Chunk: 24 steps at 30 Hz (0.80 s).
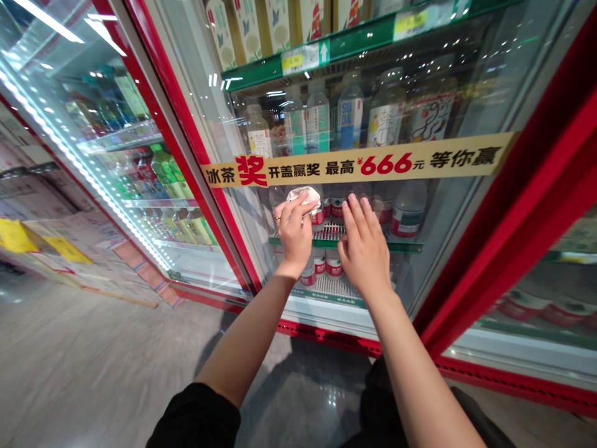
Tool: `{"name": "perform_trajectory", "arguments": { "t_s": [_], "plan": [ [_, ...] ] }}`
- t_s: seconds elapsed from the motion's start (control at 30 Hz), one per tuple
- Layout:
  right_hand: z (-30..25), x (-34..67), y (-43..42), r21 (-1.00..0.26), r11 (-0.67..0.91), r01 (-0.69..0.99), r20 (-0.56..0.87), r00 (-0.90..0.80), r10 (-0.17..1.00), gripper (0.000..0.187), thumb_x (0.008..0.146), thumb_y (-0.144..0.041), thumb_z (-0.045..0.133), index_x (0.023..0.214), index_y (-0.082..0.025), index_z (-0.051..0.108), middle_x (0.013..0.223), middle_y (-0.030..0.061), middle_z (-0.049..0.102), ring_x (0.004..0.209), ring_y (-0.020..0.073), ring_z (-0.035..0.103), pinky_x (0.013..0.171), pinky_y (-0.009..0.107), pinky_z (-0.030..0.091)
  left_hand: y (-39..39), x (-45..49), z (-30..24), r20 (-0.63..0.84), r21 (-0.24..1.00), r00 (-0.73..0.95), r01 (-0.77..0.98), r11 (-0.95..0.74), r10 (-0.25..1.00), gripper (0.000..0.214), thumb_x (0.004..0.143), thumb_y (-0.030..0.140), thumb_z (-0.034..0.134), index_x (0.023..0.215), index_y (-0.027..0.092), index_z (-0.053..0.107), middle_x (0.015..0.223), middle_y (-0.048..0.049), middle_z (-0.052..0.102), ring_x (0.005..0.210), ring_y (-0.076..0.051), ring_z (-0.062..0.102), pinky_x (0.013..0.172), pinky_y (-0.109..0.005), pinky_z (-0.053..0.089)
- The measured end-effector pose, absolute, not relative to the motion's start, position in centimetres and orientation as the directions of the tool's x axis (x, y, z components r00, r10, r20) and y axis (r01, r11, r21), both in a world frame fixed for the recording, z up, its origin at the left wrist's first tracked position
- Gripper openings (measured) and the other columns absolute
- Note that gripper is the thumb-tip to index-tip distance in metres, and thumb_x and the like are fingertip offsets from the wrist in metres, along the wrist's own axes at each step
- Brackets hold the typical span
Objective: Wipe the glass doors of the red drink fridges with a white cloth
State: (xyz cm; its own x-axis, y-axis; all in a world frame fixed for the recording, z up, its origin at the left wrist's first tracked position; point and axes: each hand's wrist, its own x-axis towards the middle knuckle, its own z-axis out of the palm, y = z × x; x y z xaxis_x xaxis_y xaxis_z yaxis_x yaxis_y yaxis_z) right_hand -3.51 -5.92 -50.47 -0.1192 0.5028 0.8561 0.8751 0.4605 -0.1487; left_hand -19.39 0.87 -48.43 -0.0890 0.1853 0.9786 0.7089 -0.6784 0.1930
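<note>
My left hand presses a crumpled white cloth against the glass door of a red-framed drinks fridge; its fingers are closed over the cloth. My right hand lies flat on the same glass just to the right, fingers stretched out and together, holding nothing. Both hands sit just below a yellow banner sticker with red and black print that runs across the door.
Behind the glass stand several bottles on green shelves. The red door frame runs diagonally at the right. A second lit fridge stands at the left. Stacked cartons line the far left, on a grey floor.
</note>
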Motion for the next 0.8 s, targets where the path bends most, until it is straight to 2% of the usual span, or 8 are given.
{"name": "perform_trajectory", "arguments": {
  "t_s": [0.23, 0.43, 0.6, 0.8],
  "plan": [
    [-50.8, -3.2, -6.2, -0.144, 0.452, 0.880, 0.851, -0.123, 0.511, 0.090, 0.100, -0.009, 0.043, 0.179, -0.025, 0.004, 0.183, 0.0105, 0.032, 0.172, 0.0294, 0.024, 0.137, 0.060, 0.034, 0.8, -17.0, -47.7, 0.976, 0.174, -0.024, 0.681, -0.711, 0.216, 0.032, 0.102, 0.006, 0.057, 0.107, 0.028, 0.079, 0.126, -0.0035, 0.082, 0.122, -0.022, 0.069, 0.115, -0.047, 0.053],
    [-50.8, -2.5, -6.6, -0.134, 0.436, 0.890, 0.860, -0.114, 0.497, 0.091, 0.100, -0.008, 0.044, 0.179, -0.025, 0.002, 0.182, 0.0115, 0.032, 0.171, 0.0299, 0.025, 0.137, 0.059, 0.034, 0.6, -17.7, -47.1, 0.976, 0.210, -0.110, 0.714, -0.668, 0.189, 0.031, 0.101, 0.006, 0.058, 0.107, 0.028, 0.078, 0.126, -0.0039, 0.081, 0.122, -0.022, 0.070, 0.115, -0.047, 0.054],
    [-50.9, -1.7, -6.9, -0.159, 0.425, 0.891, 0.848, -0.097, 0.521, 0.092, 0.100, -0.009, 0.043, 0.179, -0.027, 0.000, 0.184, 0.0096, 0.029, 0.171, 0.0302, 0.027, 0.137, 0.060, 0.034, 0.1, -16.0, -48.7, 0.988, 0.146, -0.065, 0.712, -0.687, 0.142, 0.032, 0.100, 0.002, 0.057, 0.105, 0.026, 0.078, 0.121, -0.0037, 0.082, 0.116, -0.021, 0.071, 0.109, -0.045, 0.056],
    [-50.9, -1.7, -6.9, -0.142, 0.414, 0.899, 0.861, -0.094, 0.500, 0.089, 0.100, -0.008, 0.043, 0.179, -0.024, 0.004, 0.182, 0.0113, 0.033, 0.171, 0.0296, 0.026, 0.137, 0.059, 0.034, 0.4, -14.8, -46.6, 0.975, 0.169, -0.001, 0.660, -0.732, 0.224, 0.034, 0.099, 0.000, 0.059, 0.107, 0.027, 0.078, 0.127, -0.0038, 0.081, 0.121, -0.021, 0.069, 0.113, -0.046, 0.053]
  ]
}}
